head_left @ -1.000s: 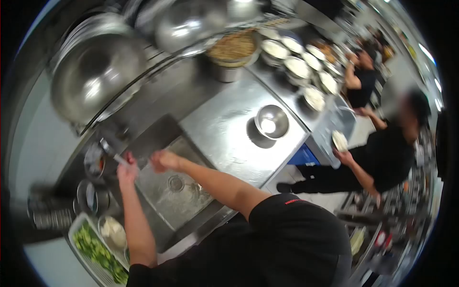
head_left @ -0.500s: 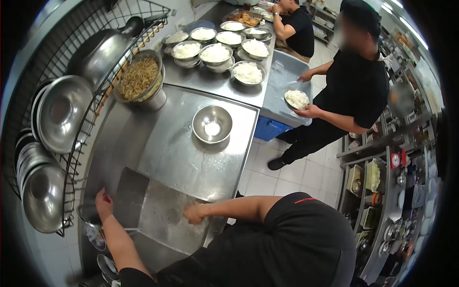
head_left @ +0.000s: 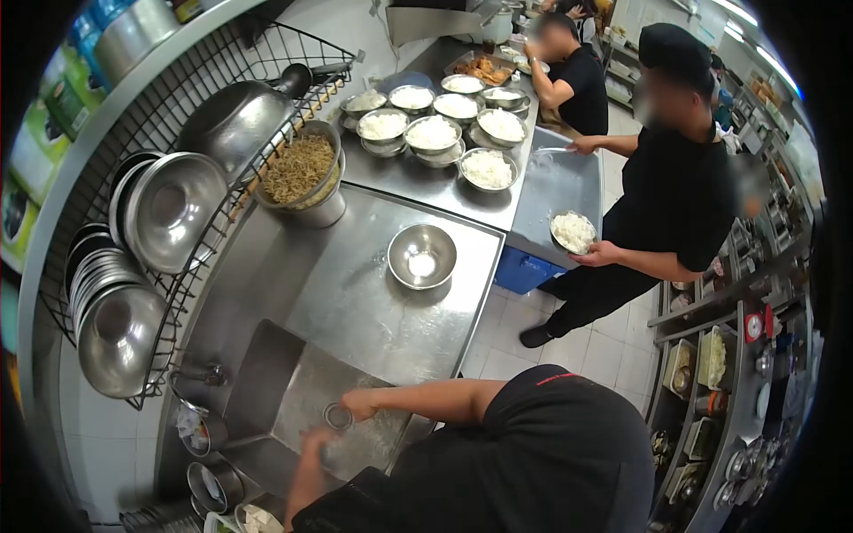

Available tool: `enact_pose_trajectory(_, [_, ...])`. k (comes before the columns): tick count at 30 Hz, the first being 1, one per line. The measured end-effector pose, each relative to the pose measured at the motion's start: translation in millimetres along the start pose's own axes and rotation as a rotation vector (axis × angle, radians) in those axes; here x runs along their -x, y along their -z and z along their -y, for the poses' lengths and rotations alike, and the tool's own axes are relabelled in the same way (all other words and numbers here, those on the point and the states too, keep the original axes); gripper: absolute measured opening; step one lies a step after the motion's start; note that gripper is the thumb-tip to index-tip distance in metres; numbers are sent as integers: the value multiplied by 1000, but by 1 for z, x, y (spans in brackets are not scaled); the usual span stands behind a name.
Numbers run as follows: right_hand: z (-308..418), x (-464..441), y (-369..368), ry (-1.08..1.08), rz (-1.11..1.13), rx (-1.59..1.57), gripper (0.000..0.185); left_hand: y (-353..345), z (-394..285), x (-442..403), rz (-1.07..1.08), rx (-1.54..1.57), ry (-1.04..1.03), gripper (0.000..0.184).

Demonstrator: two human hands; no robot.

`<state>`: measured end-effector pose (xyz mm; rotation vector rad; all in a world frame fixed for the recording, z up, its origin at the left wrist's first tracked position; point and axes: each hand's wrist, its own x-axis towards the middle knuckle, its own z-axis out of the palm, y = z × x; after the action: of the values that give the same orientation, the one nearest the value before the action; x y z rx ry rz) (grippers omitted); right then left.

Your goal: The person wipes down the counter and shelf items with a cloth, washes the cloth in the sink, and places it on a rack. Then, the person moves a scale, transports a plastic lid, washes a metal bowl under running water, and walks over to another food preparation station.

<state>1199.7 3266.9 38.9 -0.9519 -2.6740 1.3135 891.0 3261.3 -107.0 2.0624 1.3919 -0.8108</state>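
My right hand (head_left: 360,405) is low in the metal sink (head_left: 298,377), beside the round drain (head_left: 338,416). Its fingers look curled, and what they hold, if anything, is hidden. Smeared by motion, my left hand (head_left: 314,441) is over the sink just below the drain, close to my right hand; its fingers cannot be made out. On the steel counter (head_left: 355,293) beyond the sink stands a shiny metal bowl (head_left: 422,256).
Bowls of rice (head_left: 434,133) crowd the far counter. A wire rack (head_left: 240,191) holds metal bowls and a wok along the left wall, near a pot of brown noodle-like strands (head_left: 302,171). A person (head_left: 675,178) holds a rice bowl (head_left: 573,232) over a grey tub (head_left: 555,182).
My left hand has come from the sink's left side in towards my right hand. The right hand is nearer the drain. The whole view has shifted, showing more of the left shelf.
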Motion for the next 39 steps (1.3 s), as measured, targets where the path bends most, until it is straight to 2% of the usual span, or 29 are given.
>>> enact_pose_trajectory(1, [8, 10, 5, -3, 1, 15, 38, 18, -79, 63, 194, -323, 158, 72])
enact_pose_trajectory(3, [38, 34, 24, 29, -72, -353, 41, -4, -95, 90, 35, 154, -35, 73])
enact_pose_trajectory(4, [43, 34, 26, 25, -68, -346, 41, 2, -103, 106, 30, 160, -39, 73])
enact_pose_trajectory(6, [55, 31, 33, 40, 53, -152, 43, 24, -112, 132, 308, 995, 306, 63])
enact_pose_trajectory(7, [63, 32, 36, 35, 47, -145, 43, 12, -96, 130, 303, 991, 297, 63])
enact_pose_trajectory(9, [93, 44, 49, 169, -180, -362, 38, -17, -55, 124, 172, 1158, 254, 49])
enact_pose_trajectory(10, [110, 52, 59, 158, -196, -354, 38, -19, -49, 125, 173, 1146, 236, 49])
enact_pose_trajectory(12, [137, 66, 71, 163, -146, -950, 34, -23, -37, 128, -173, 1770, 496, 40])
enact_pose_trajectory(13, [139, 70, 68, 157, -168, -947, 34, -25, -30, 125, -164, 1757, 478, 40])
enact_pose_trajectory(15, [137, 80, 54, 73, -176, -1538, 32, -44, -5, 106, -307, 1803, 673, 43])
enact_pose_trajectory(16, [128, 84, 35, 73, -194, -1540, 32, -59, 13, 92, -299, 1792, 663, 43])
enact_pose_trajectory(18, [99, 86, -11, -190, -521, 433, 33, -77, 42, 76, -338, 703, 135, 47])
enact_pose_trajectory(19, [89, 89, -19, -153, -573, 49, 32, -69, 38, 85, -352, 699, 145, 47])
enact_pose_trajectory(20, [82, 93, -23, -104, -596, -331, 32, -53, 20, 98, -305, 969, 335, 44])
enact_pose_trajectory(21, [77, 101, -19, -228, -643, -353, 31, -41, 8, 107, -248, 1245, 524, 41])
enact_pose_trajectory(22, [71, 111, -16, -359, -687, -375, 29, -32, -1, 116, -262, 1262, 535, 41])
enact_pose_trajectory(23, [29, 105, -27, -340, -847, -388, 25, -27, -12, 125, -247, 1353, 454, 37])
enact_pose_trajectory(24, [12, 115, -18, -414, -951, -522, 22, -25, -24, 133, -234, 1442, 373, 33])
enact_pose_trajectory(25, [22, 136, 8, -611, -981, -773, 18, -25, -33, 142, -245, 1461, 395, 33])
enact_pose_trajectory(26, [6, 147, 22, -652, -1048, -999, 15, -23, -40, 151, -244, 1495, 400, 30])
enact_pose_trajectory(27, [-13, 160, 32, -671, -1078, -1041, 12, -24, -46, 161, -244, 1523, 402, 29])
enact_pose_trajectory(28, [-24, 177, 42, -589, -1089, -1111, 9, -28, -50, 168, -278, 1590, 405, 28])
enact_pose_trajectory(31, [-40, 221, 64, -569, -1143, -1242, 17, -56, -50, 177, -342, 1748, 426, 28])
enact_pose_trajectory(32, [-44, 236, 69, -589, -1172, -1225, 20, -55, -60, 177, -342, 1738, 427, 28])
enact_pose_trajectory(35, [-73, 252, 81, -611, -1196, -1274, 28, -72, -96, 193, -345, 1691, 597, 31])
enact_pose_trajectory(39, [-114, 239, 113, -590, -1222, -1469, 32, -45, -154, 187, -439, 1383, 453, 35])
